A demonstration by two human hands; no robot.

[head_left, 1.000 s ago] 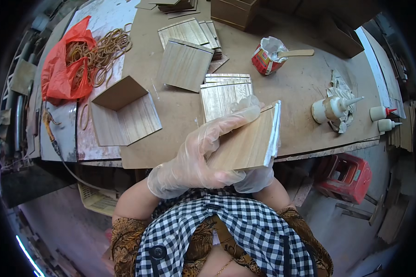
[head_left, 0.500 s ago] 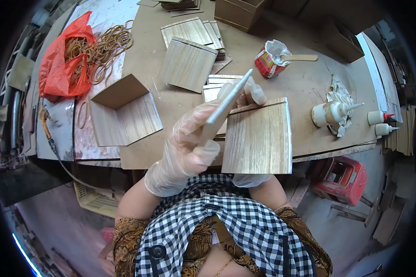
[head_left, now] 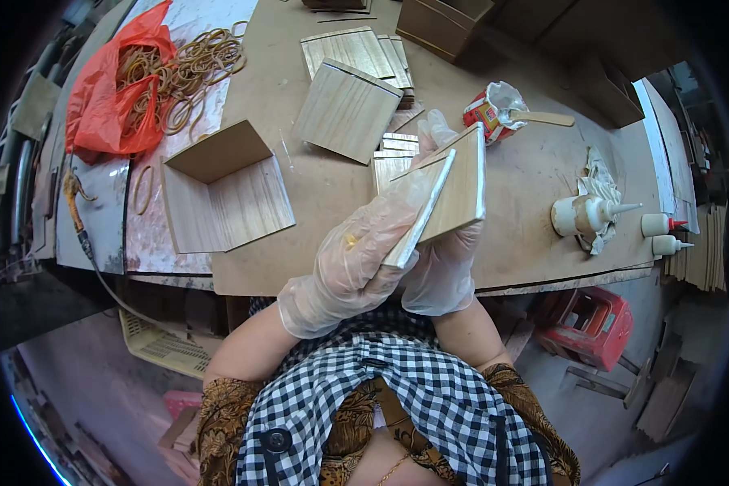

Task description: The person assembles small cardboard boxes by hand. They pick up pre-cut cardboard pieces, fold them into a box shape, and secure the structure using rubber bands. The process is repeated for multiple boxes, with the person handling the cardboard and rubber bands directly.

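In clear gloves, both of my hands are raised over the table's near edge. My left hand (head_left: pixel 352 263) grips a thin wooden panel (head_left: pixel 419 212), seen nearly edge-on, with a white glue-like strip along its edge. From below and behind, my right hand (head_left: pixel 445 271) holds a second wood-grain panel (head_left: pixel 460 182), white along its right edge. The two panels stand tilted close together, and I cannot tell whether they touch. Left of my hands lies an L-shaped assembly of two joined panels (head_left: pixel 235 206). Beyond them, more wood-grain panels (head_left: pixel 348 109) lie stacked.
A red bag (head_left: pixel 109 109) spills rubber bands (head_left: pixel 211 61) at the left. To the right are a tub (head_left: pixel 494 109) with a flat stick, a stained white glue bottle (head_left: pixel 579 215) on a rag, and two small bottles (head_left: pixel 664 245). Brown boxes (head_left: pixel 441 28) stand at the back.
My right hand has turned its panel from facing me to a slant and brought it left toward the other panel. My left hand has moved slightly right and lower with its panel.
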